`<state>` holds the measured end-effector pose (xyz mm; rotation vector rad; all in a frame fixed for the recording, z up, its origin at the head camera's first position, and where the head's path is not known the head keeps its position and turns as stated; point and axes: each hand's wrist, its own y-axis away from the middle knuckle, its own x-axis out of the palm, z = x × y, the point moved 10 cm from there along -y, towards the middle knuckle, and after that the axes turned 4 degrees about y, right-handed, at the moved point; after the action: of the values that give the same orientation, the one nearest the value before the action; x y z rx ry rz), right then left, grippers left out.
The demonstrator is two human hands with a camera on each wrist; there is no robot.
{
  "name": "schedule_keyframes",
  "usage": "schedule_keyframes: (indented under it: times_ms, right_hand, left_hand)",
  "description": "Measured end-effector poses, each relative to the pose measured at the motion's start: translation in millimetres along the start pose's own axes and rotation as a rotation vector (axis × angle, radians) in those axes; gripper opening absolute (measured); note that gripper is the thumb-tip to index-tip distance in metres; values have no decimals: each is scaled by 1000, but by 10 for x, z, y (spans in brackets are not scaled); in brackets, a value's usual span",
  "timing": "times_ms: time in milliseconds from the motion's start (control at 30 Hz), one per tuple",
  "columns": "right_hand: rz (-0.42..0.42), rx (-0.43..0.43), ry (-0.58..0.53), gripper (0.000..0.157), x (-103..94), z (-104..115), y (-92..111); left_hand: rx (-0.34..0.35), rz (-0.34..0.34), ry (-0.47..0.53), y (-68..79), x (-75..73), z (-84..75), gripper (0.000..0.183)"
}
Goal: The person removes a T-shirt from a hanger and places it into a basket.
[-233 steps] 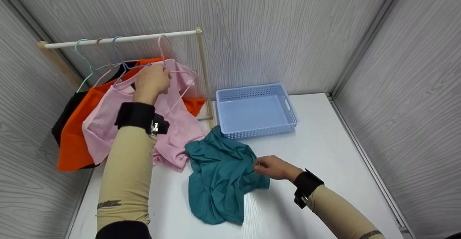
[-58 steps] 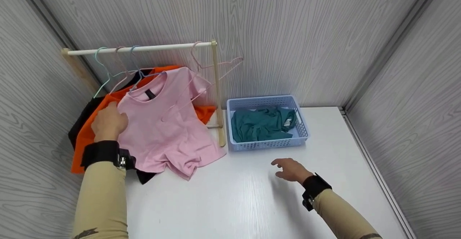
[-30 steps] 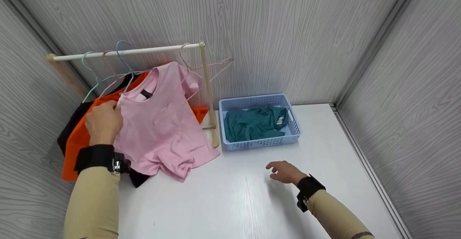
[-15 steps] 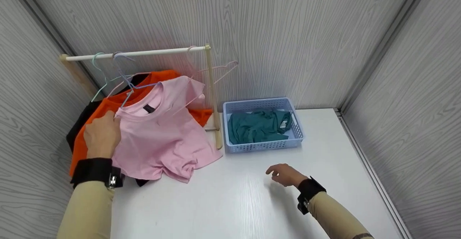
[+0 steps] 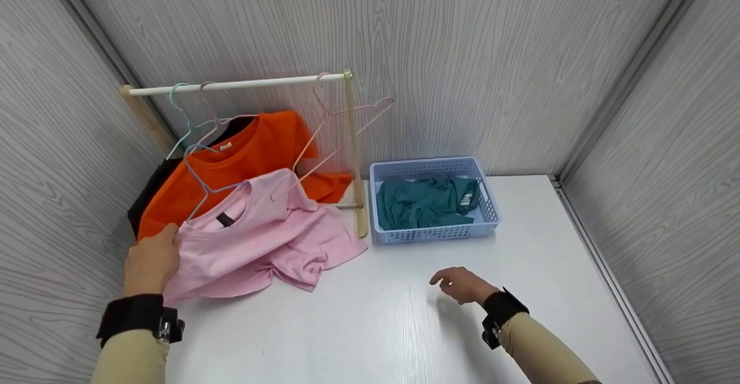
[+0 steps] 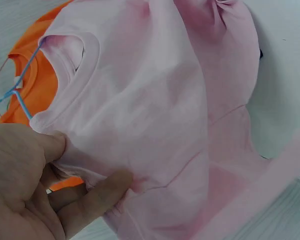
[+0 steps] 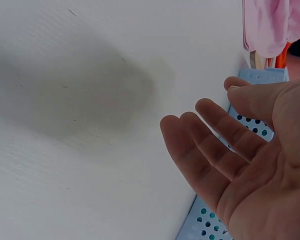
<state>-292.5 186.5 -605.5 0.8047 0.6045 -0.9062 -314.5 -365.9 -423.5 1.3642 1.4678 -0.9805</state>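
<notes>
By the rack (image 5: 260, 82), I had the left hand (image 5: 151, 262) pinching the pink shirt (image 5: 231, 257).
An orange shirt (image 5: 274, 141) hung close behind; the right hand (image 5: 464, 285) hovered, relaxed, near the basket (image 5: 435, 235).

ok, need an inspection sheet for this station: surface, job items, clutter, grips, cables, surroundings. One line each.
Surface: white tabletop, small dark specks in the right wrist view.
Job items: pink T-shirt on blue hanger, hook off the rail; teal garment inside light-blue basket.
Clutter: nothing seen.
Grips: left hand pinches the pink T-shirt near its shoulder; right hand loosely curled, holding nothing.
Cables: nothing seen.
Surroundings: orange T-shirt, black garment and bare pink hanger on the rail; grey wood-grain panels behind and at both sides.
</notes>
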Motion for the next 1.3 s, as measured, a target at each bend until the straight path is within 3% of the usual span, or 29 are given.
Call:
schedule_keyframes:
  times_ms: [267, 333, 433, 633, 833, 933, 1100, 1300]
  right_hand:
    - [8, 6, -28, 31, 46, 11, 21]
    - [12, 18, -28, 31, 48, 8, 26]
    - [12, 33, -20, 31, 41, 7, 37]
    - [5, 1, -36, 30, -19, 71, 71]
    - [-77, -143, 11, 32, -250, 328, 126]
    - [-157, -189, 40, 35, -463, 454, 180]
    - [-241, -207, 30, 49, -797, 623, 305]
    - [-319, -245, -25, 60, -1056, 879, 457]
  left_hand:
    - [65, 95, -15, 214, 165, 141, 18]
    - [105, 114, -22, 240, 180, 115, 14]
    - [193, 87, -25, 265, 150, 5, 12]
    - [332, 3, -7, 299, 87, -445, 17]
    - [461, -72, 19, 334, 66, -1050, 20]
    - [486, -97, 17, 322, 63, -1286, 17]
    - [489, -72, 43, 305, 140, -1585, 17]
    - [549, -69, 84, 350, 181, -1911, 15]
